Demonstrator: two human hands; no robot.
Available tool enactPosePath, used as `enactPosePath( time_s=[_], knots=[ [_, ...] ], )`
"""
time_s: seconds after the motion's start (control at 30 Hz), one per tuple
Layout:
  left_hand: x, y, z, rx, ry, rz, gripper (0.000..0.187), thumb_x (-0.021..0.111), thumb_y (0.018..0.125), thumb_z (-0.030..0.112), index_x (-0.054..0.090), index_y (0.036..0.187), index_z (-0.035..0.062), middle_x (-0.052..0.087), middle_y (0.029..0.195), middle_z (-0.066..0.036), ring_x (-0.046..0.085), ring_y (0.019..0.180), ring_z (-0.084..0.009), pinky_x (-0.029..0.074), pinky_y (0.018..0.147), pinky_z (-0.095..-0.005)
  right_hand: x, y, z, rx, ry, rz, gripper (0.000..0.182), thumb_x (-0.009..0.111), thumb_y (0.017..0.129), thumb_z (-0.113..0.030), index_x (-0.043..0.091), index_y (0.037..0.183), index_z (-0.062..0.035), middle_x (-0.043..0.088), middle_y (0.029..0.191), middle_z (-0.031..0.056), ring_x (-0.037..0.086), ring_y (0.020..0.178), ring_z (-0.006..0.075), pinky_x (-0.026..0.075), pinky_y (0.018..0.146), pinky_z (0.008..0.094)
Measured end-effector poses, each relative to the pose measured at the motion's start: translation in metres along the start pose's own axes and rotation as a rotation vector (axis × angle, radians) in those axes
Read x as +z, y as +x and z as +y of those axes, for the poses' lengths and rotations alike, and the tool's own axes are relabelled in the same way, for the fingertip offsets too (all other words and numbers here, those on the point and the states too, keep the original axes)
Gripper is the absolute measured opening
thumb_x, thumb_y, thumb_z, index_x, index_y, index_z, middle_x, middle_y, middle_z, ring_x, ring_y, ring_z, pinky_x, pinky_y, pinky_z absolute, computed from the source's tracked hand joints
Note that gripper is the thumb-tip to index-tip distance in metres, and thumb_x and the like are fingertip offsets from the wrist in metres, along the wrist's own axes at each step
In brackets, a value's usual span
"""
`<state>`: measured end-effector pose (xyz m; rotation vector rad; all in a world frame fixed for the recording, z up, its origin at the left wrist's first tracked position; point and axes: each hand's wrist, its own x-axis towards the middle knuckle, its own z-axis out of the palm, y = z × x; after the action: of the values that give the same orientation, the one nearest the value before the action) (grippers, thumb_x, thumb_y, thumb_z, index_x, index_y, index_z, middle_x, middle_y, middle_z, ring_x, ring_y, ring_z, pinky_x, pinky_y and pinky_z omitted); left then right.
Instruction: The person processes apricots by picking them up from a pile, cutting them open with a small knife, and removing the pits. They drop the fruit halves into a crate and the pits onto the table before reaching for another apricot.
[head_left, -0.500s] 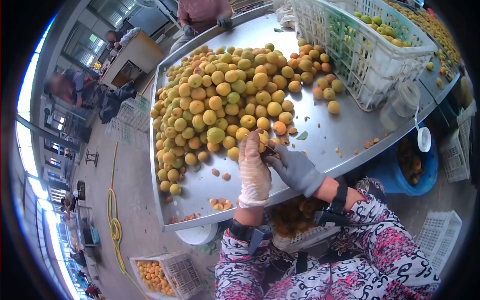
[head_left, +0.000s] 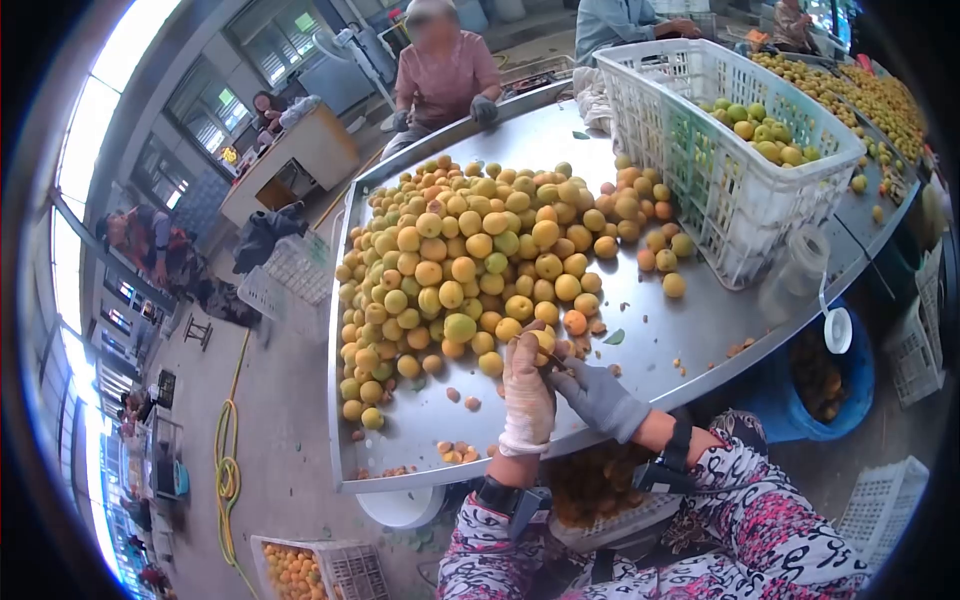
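My left hand, in a pale glove stained orange, is closed around a yellow apricot just above the metal table. Close beside it, my right hand in a grey glove has its fingers pinched near the fruit. A thin dark thing shows at those fingertips, too small to make out. Beyond both hands lies a large heap of apricots, yellow to orange with some greenish ones. Apricot stones or pieces are scattered near the front edge.
The metal table has a raised rim. On its right stand a white crate of greener fruit and a clear jar. Below are a blue bucket and a crate of apricots. A gloved person sits across the table.
The view has tilted up, so the table sits lower and more of the people beyond shows. Both hands stay together at the apricot.
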<state>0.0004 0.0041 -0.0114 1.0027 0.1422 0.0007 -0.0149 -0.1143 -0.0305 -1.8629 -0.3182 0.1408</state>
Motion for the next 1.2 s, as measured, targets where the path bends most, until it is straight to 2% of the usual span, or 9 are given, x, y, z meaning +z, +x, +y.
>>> enactPosePath(
  time_s=[0.2,0.23,0.27,0.33,0.37,0.47,0.9,1.03,1.2],
  knots=[
    [-0.007,0.008,0.022,0.1,-0.168,0.109,0.039,0.047,0.094,0.03,0.048,0.118,-0.0007,0.059,0.088,-0.005,0.055,0.077,-0.014,0.045,0.077,-0.029,-0.018,0.001,-0.005,0.048,-0.042,-0.138,0.044,0.055,0.091,-0.04,0.054,0.118,-0.0058,0.064,0.076,0.0213,0.063,0.069,0.0366,0.049,0.064,0.0398],
    [-0.008,0.008,0.022,0.101,-0.166,0.111,0.039,0.047,0.094,0.03,0.048,0.118,-0.0007,0.059,0.088,-0.005,0.055,0.077,-0.014,0.045,0.077,-0.029,-0.019,0.003,0.003,0.033,0.035,-0.116,0.04,0.056,0.09,-0.04,0.057,0.103,-0.0029,0.061,0.066,0.0134,0.06,0.055,0.0243,0.047,0.054,0.0345],
    [-0.008,0.006,0.021,0.192,0.006,0.072,0.037,0.048,0.093,0.027,0.047,0.119,-0.0002,0.058,0.086,-0.005,0.054,0.075,-0.0137,0.045,0.076,-0.0292,-0.025,0.005,0.003,0.033,0.037,-0.118,0.04,0.056,0.09,-0.04,0.057,0.103,-0.0029,0.061,0.066,0.0134,0.06,0.055,0.0243,0.047,0.054,0.0345],
    [-0.006,0.0,0.018,0.37,0.349,-0.007,0.034,0.051,0.092,0.02,0.046,0.119,0.0008,0.056,0.084,-0.004,0.052,0.07,-0.0132,0.046,0.074,-0.0297,-0.044,0.011,-0.012,0.413,0.505,-0.063,0.037,0.055,0.091,-0.039,0.056,0.102,-0.0034,0.053,0.059,0.0027,0.049,0.045,0.0115,0.041,0.043,0.027],
    [-0.001,-0.011,0.016,0.335,0.614,-0.091,0.038,0.052,0.089,0.014,0.045,0.124,0.0024,0.054,0.1,-0.002,0.053,0.078,-0.0129,0.047,0.08,-0.0298,-0.048,0.013,-0.019,0.398,0.7,-0.017,0.035,0.053,0.093,-0.037,0.053,0.104,-0.0041,0.046,0.058,-0.0035,0.041,0.042,0.006,0.035,0.038,0.0208],
    [0.009,-0.009,0.008,0.789,1.268,-0.281,0.047,0.064,0.075,0.018,0.051,0.115,-0.0028,0.063,0.086,-0.014,0.061,0.074,-0.0263,0.049,0.068,-0.0333,-0.05,0.006,-0.04,0.358,0.591,-0.083,0.034,0.051,0.093,-0.035,0.051,0.108,-0.0045,0.046,0.058,-0.0037,0.042,0.042,0.0058,0.037,0.038,0.02],
    [0.009,-0.007,0.007,0.505,1.105,-0.36,0.041,0.07,0.072,0.02,0.058,0.103,-0.0037,0.065,0.083,-0.011,0.065,0.076,-0.019,0.052,0.067,-0.0293,-0.059,0.008,-0.035,0.306,0.587,-0.162,0.035,0.059,0.087,-0.039,0.056,0.097,-0.0058,0.05,0.06,-0.0021,0.045,0.041,0.006,0.034,0.035,0.0199],
    [0.013,-0.016,0.0,0.772,1.228,-0.233,0.038,0.057,0.076,0.012,0.052,0.111,-0.0016,0.059,0.09,-0.02,0.059,0.085,-0.0358,0.047,0.076,-0.0354,-0.037,0.005,-0.022,0.314,0.919,-0.026,0.032,0.06,0.087,-0.039,0.055,0.093,-0.0079,0.052,0.06,-0.0024,0.046,0.041,0.0064,0.034,0.035,0.0201],
    [0.005,-0.011,-0.031,0.806,1.059,-0.171,0.046,0.058,0.082,0.016,0.048,0.123,-0.0015,0.058,0.093,-0.018,0.055,0.082,-0.0331,0.044,0.078,-0.0393,-0.019,0.008,-0.008,0.289,1.038,0.12,0.036,0.064,0.085,-0.038,0.056,0.095,-0.0053,0.056,0.068,-0.0016,0.05,0.048,0.0065,0.038,0.039,0.0199]
  ],
)
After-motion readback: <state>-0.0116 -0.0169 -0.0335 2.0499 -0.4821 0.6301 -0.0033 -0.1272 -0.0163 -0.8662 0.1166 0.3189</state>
